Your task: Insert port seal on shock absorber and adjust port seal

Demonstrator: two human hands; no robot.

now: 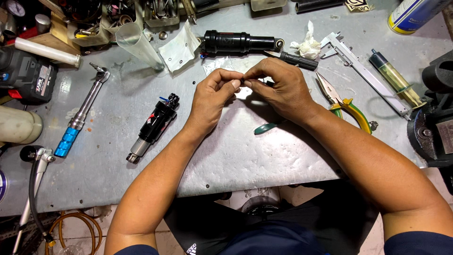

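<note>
Grey metal bench: the worktop (264, 156) is dull sheet metal, pitted and stained, and its front edge runs across the view just above the person's lap.
Left hand: the left hand (213, 94) hovers above the middle of the bench, fingers curled shut, thumb and forefinger pinching one side of a small dark part (243, 82).
Right hand: the right hand (283, 89) meets it from the other side, fingers closed, their tips pinching the same part.
Small dark part: held between both sets of fingertips, off the surface, mostly hidden; what it is cannot be told.
Under the right hand: a green-handled tool (267, 127) lies on the bench, its handle showing below the wrist.
Left of the hands: a short black shock absorber (155, 126) lies at a slant, near the left wrist but apart from it; farther left lies a ratchet wrench with a blue grip (79, 113).
Behind the hands: a longer black shock absorber (238, 43) lies crosswise, with a crumpled white tissue (306, 45) just to its right.
Right of the hands: pliers with yellow-green handles (347, 104) lie close to the right forearm; beyond them a steel caliper (365, 73) and a syringe with yellowish fluid (395, 79) slant toward a dark vise (432, 127) at the right edge.
Open room: the widest bare stretch lies between the forearms and the front edge; the back and both sides are crowded.
Left edge: a cordless power tool (26, 75) and a hand pump with hose (33, 174) sit there.
</note>
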